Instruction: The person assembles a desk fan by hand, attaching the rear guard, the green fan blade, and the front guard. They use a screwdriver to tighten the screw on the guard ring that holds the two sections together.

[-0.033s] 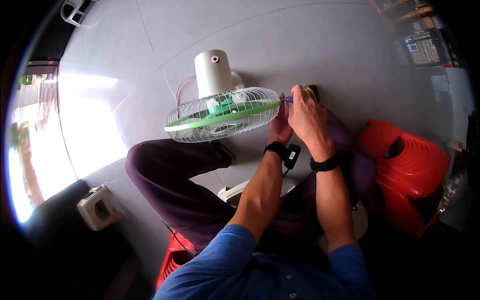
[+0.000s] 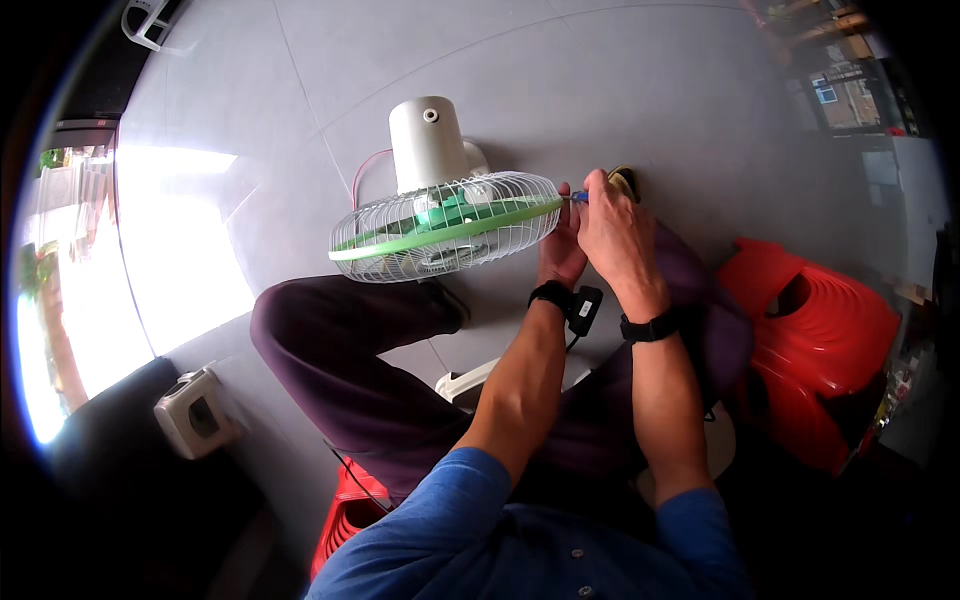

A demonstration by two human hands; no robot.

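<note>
fan (image 2: 445, 225) lies grille-up on the grey floor (image 2: 700, 110). my right hand (image 2: 615, 235) is clenched around a blue-handled tool (image 2: 579, 197) at the rim; my left hand (image 2: 560, 250) grips the grille edge.

place: looks like a small repair shop or home porch, can't tell which
floor: big grey tiles (image 2: 620, 90)
seating: red plastic stools (image 2: 820, 340)
light: sun from the open side

Red stools (image 2: 815, 345) sit stacked at right, a grey box (image 2: 192, 412) rests lower left, sunlight glares across the floor tiles (image 2: 640, 90).
</note>
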